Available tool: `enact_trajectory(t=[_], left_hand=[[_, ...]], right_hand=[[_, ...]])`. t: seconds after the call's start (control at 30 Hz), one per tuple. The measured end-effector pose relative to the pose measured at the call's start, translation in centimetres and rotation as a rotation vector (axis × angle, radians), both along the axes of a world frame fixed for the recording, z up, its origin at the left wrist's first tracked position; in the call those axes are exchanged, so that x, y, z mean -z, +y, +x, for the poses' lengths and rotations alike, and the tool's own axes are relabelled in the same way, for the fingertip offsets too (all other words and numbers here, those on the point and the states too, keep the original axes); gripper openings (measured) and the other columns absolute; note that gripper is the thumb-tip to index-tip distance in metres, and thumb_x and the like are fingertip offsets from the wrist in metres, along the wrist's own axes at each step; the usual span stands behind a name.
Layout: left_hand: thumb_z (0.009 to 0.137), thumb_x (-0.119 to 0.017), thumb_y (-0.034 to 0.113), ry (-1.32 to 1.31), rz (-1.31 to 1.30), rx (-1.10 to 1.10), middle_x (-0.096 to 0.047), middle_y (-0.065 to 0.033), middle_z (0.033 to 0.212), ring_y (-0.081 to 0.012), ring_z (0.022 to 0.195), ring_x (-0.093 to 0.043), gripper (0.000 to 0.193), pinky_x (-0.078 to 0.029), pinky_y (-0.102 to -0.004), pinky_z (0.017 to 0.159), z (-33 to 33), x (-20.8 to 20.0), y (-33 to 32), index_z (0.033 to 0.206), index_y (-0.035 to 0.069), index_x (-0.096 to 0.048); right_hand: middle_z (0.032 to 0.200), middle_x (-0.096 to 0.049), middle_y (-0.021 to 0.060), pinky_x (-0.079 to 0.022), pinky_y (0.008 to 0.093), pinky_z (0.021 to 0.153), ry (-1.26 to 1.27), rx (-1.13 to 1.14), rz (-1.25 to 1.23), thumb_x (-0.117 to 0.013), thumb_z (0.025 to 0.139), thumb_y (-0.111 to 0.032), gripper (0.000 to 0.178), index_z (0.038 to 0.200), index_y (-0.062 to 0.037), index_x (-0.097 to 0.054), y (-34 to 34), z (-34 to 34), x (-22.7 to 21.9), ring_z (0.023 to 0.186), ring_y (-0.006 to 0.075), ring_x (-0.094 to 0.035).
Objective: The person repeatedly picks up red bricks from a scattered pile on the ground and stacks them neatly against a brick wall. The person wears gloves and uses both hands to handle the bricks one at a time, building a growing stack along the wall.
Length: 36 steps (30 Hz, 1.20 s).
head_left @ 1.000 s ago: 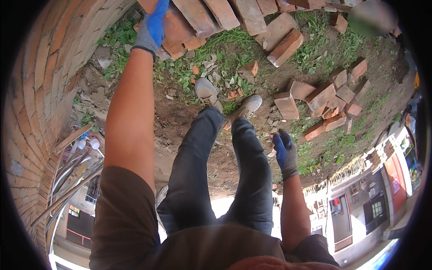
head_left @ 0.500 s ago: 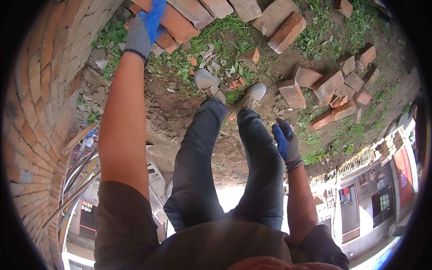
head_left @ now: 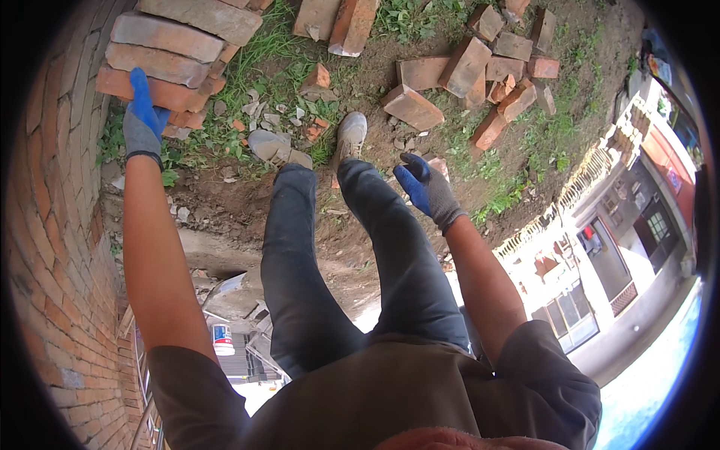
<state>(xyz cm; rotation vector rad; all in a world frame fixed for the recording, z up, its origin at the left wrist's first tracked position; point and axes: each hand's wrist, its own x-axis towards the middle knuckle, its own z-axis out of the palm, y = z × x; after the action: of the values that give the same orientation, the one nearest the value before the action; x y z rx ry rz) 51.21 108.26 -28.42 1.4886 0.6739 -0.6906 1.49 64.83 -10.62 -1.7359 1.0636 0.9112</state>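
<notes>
"Since the brick wall (head_left: 45, 247) fills the left side, how much beside it is in order?"

"One stack (head_left: 169, 34), bricks laid side by side. It runs out of view at the top, so I can't count it all, nor tell whether it touches the wall."

"And loose?"

"A tumbled heap (head_left: 465, 67) at the upper right, bricks tilted over one another; then a pair of bricks (head_left: 352, 26) between heap and stack. I'd judge it partly orderly, with plenty scattered."

"The hands?"

"The left hand (head_left: 144, 124) is on the stack, fingers over its near brick (head_left: 176, 94); I can't tell if they grip. The right hand (head_left: 427, 187) hangs beside the right knee, thumb apart from loosely bent fingers, nothing seen in it."

"Room to move?"

"Tight on the left, I'd say: wall and stack stand close, with weeds (head_left: 112, 139) at the stack's near corner. Wider on the right, where dirt (head_left: 465, 161) lies open between the right hand and the heap. Ahead of the shoes (head_left: 351, 133), a broken chunk (head_left: 318, 76) and smaller rubble (head_left: 271, 116) clutter the ground: poor footing, probably."
</notes>
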Motion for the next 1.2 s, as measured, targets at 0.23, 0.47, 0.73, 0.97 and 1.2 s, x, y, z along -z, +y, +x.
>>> enact_trajectory(t=[0.23, 0.47, 0.73, 0.97, 1.2], left_hand=[[0.117, -0.077, 0.068, 0.019, 0.098, 0.085, -0.04, -0.0225, 0.194, -0.0412, 0.175, -0.049, 0.109, -0.047, -0.0545, 0.145, -6.0, -4.4, -3.6, 0.192, 0.002, -0.032], [0.119, -0.075, 0.067, 0.104, 0.202, 0.099, -0.03, -0.0251, 0.199, -0.045, 0.178, -0.044, 0.11, -0.041, -0.0561, 0.148, -16.5, -7.1, -8.7, 0.195, 0.005, -0.027], [0.126, -0.071, 0.053, 0.332, 0.247, 0.733, -0.062, -0.0199, 0.183, -0.0364, 0.159, -0.068, 0.08, -0.055, -0.0486, 0.13, -34.6, -11.2, -13.7, 0.187, 0.007, -0.048], [0.122, -0.077, 0.048, 0.227, 0.31, 1.454, -0.087, -0.025, 0.144, -0.0356, 0.133, -0.086, 0.065, -0.064, -0.0422, 0.116, -43.3, -12.7, -16.7, 0.167, 0.002, -0.067], [0.12, -0.083, 0.038, 0.355, 0.34, 1.184, -0.089, -0.0245, 0.136, -0.031, 0.123, -0.089, 0.058, -0.068, -0.0433, 0.11, -42.9, -7.0, -15.4, 0.162, 0.0, -0.07]], right_hand=[[0.143, -0.089, 0.0228, -0.062, 0.0462, 0.118, 0.157, 0.165, -0.059, -0.073, 0.119, -0.052, 0.07, 0.167, -0.0017, -0.069, -2.3, -13.2, 1.8, 0.135, 0.0377, -0.085], [0.148, -0.087, 0.0235, -0.061, 0.0454, 0.122, 0.331, 0.234, -0.046, -0.072, 0.116, -0.061, 0.079, 0.172, -0.0045, -0.067, 0.9, -23.5, 1.6, 0.142, 0.0393, -0.082], [0.156, -0.082, 0.0275, -0.058, 0.0545, 0.128, 0.374, 0.273, -0.09, -0.076, 0.112, -0.056, 0.084, 0.178, -0.0057, -0.06, -0.7, -23.2, 5.0, 0.147, 0.0456, -0.077], [0.175, -0.065, 0.0253, -0.056, 0.058, 0.131, 0.288, -0.068, -0.4, -0.086, 0.103, -0.054, 0.098, 0.183, -0.0127, -0.047, -13.5, -13.2, 22.7, 0.159, 0.0469, -0.067], [0.174, -0.067, 0.0181, -0.055, 0.0609, 0.132, 0.32, -0.521, -0.32, -0.093, 0.094, -0.049, 0.091, 0.174, -0.023, -0.058, -18.8, -7.8, 38.4, 0.159, 0.0432, -0.068]])
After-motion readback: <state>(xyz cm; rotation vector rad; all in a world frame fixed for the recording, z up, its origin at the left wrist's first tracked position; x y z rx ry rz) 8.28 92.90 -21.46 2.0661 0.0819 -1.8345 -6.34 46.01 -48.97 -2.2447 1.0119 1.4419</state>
